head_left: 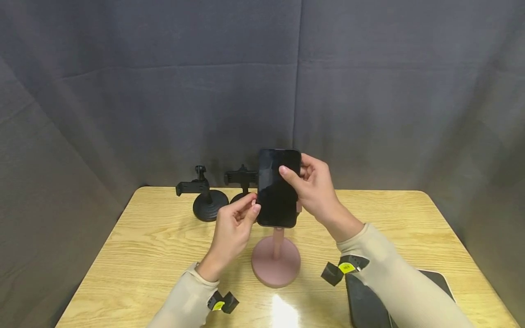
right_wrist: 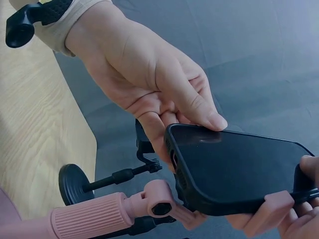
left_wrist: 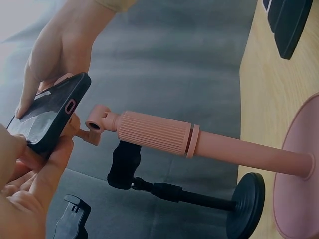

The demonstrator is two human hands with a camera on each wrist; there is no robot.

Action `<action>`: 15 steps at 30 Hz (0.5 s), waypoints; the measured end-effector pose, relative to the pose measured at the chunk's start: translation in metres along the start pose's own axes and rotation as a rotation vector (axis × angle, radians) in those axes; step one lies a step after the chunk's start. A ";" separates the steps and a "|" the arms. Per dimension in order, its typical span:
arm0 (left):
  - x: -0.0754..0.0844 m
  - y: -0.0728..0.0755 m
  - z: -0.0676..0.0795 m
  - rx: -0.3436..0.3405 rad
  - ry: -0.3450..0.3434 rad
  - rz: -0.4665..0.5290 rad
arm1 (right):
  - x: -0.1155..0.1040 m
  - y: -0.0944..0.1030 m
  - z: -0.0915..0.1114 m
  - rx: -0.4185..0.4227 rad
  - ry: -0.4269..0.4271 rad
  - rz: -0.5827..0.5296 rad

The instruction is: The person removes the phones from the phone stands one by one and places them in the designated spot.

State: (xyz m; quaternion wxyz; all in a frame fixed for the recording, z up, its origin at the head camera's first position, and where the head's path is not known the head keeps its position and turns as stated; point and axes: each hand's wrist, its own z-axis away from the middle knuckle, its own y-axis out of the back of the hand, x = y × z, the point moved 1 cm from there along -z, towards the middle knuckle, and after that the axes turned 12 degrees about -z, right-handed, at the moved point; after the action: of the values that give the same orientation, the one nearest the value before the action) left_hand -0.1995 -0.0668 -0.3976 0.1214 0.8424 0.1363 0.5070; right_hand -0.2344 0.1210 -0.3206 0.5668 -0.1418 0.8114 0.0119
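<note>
A black smartphone (head_left: pixel 279 189) in a dark case stands upright at the top of a pink phone stand (head_left: pixel 276 264), screen toward me. My right hand (head_left: pixel 317 189) grips its right edge, thumb over the screen and fingers behind. At the lower left edge, my left hand (head_left: pixel 234 228) pinches with thumb and forefinger. In the right wrist view, a pink clamp jaw (right_wrist: pixel 269 213) lies against the phone's right side; the phone hides most of the holder behind it. The left wrist view shows the ribbed collar (left_wrist: pixel 154 130) and hinge (left_wrist: pixel 98 117) below the phone.
Two black phone stands stand behind to the left, one with its clamp (head_left: pixel 193 187) in full view, the other (head_left: pixel 242 176) partly covered by the phone. Dark flat devices (head_left: pixel 365 296) lie at the front right under my right forearm. A grey curtain (head_left: pixel 205 100) hangs behind the wooden table.
</note>
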 end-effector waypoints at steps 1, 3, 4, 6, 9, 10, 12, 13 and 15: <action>0.000 0.000 0.000 -0.003 -0.003 0.000 | 0.000 0.000 0.000 0.005 -0.002 -0.002; 0.000 -0.001 0.000 -0.005 -0.006 -0.001 | 0.000 0.001 0.000 0.009 -0.006 -0.007; 0.000 -0.001 0.000 -0.005 -0.008 -0.001 | 0.000 0.001 0.000 0.011 -0.005 -0.006; 0.001 -0.002 -0.001 -0.007 -0.008 -0.001 | 0.000 0.001 -0.001 0.016 -0.002 -0.007; 0.002 -0.002 -0.001 -0.011 -0.010 -0.004 | 0.000 0.001 -0.002 0.023 0.003 -0.018; 0.002 -0.002 -0.001 -0.012 -0.011 -0.006 | 0.000 0.001 -0.002 0.027 0.005 -0.021; 0.002 -0.002 -0.001 -0.013 -0.013 -0.012 | 0.000 0.000 -0.002 0.031 0.006 -0.025; 0.002 -0.001 -0.001 -0.014 -0.012 -0.014 | 0.000 0.000 -0.003 0.035 0.006 -0.025; 0.002 -0.001 -0.001 -0.016 -0.009 -0.018 | 0.000 0.000 -0.003 0.042 0.004 -0.029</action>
State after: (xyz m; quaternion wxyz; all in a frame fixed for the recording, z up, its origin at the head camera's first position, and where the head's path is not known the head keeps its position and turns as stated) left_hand -0.1996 -0.0647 -0.3960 0.1334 0.8425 0.1393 0.5030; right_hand -0.2370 0.1203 -0.3199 0.5683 -0.1417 0.8104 -0.0139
